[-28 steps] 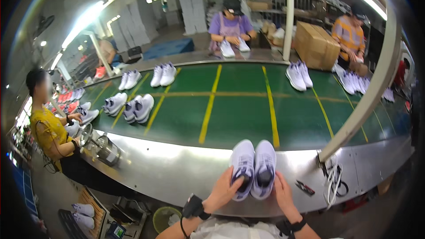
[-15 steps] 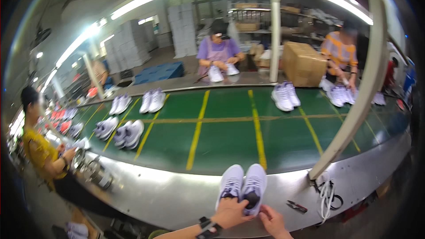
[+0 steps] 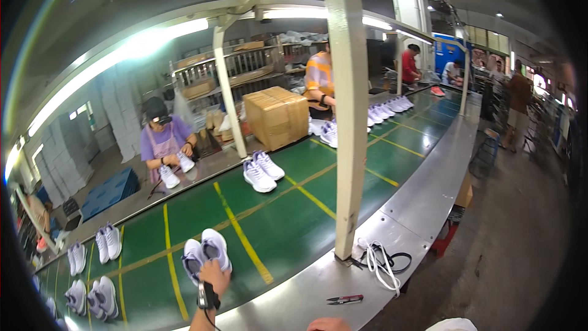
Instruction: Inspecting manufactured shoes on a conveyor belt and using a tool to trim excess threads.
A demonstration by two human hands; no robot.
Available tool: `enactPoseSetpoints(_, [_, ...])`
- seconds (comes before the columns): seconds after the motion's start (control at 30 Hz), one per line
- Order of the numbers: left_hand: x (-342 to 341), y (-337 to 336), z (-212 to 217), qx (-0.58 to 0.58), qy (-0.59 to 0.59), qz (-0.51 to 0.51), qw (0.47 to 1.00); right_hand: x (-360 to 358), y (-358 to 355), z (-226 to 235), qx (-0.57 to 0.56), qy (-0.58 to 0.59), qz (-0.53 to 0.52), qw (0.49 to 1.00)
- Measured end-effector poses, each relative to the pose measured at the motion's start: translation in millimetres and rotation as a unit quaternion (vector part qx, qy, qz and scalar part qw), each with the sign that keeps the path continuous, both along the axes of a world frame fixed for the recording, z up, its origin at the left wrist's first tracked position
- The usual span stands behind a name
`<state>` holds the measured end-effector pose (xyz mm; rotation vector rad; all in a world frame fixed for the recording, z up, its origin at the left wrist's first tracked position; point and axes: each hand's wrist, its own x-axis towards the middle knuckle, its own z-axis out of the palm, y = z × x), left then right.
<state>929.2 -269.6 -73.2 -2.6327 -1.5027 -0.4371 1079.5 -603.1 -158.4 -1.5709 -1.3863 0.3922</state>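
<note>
A pair of white and lilac sneakers (image 3: 214,239) rests on the green conveyor belt (image 3: 263,220), toes pointing away from me. My left hand (image 3: 214,277), with a black device strapped at the wrist, is closed at the heel end of this pair. Its fingertips are partly hidden against the shoes. At the lower edge, over the metal ledge, only the top of my right hand (image 3: 329,325) shows. Its fingers cannot be made out. Small red-and-black thread snips (image 3: 345,300) lie on the ledge beyond it.
A cream post (image 3: 346,147) rises from the ledge (image 3: 398,220), with white cord (image 3: 381,263) at its foot. More sneakers (image 3: 262,171) stand along the belt. Across it, a person in purple (image 3: 168,141) handles shoes beside a large carton (image 3: 277,117); another person (image 3: 320,76) is partly behind the post.
The sneakers went from the metal ledge onto the belt with my left hand. My right hand has come away from them. The view has swung right.
</note>
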Motion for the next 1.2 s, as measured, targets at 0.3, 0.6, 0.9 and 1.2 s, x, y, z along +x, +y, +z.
enactPoseSetpoints(0.3, [-33.9, -123.4, -37.1, -0.162, -0.083, -0.11, 0.977, 0.9, -7.7, 11.2, -0.025, 0.015, -0.017, 0.999])
enactPoseSetpoints(0.6, [-64.8, -133.6, -51.5, -0.104, -0.091, -0.094, 0.986, 1.9, 11.0, -11.2, -0.003, -0.011, 0.009, 1.0])
enactPoseSetpoints(0.9, [-59.8, -135.3, -51.9, -0.078, -0.132, -0.115, 0.981, 1.1, 11.2, -14.8, 0.01, -0.05, -0.014, 0.999])
enactPoseSetpoints(1.2, [-67.1, -130.0, -64.9, -0.047, -0.118, -0.105, 0.986, 0.4, 14.7, -20.0, 0.0, -0.024, 0.015, 1.0])
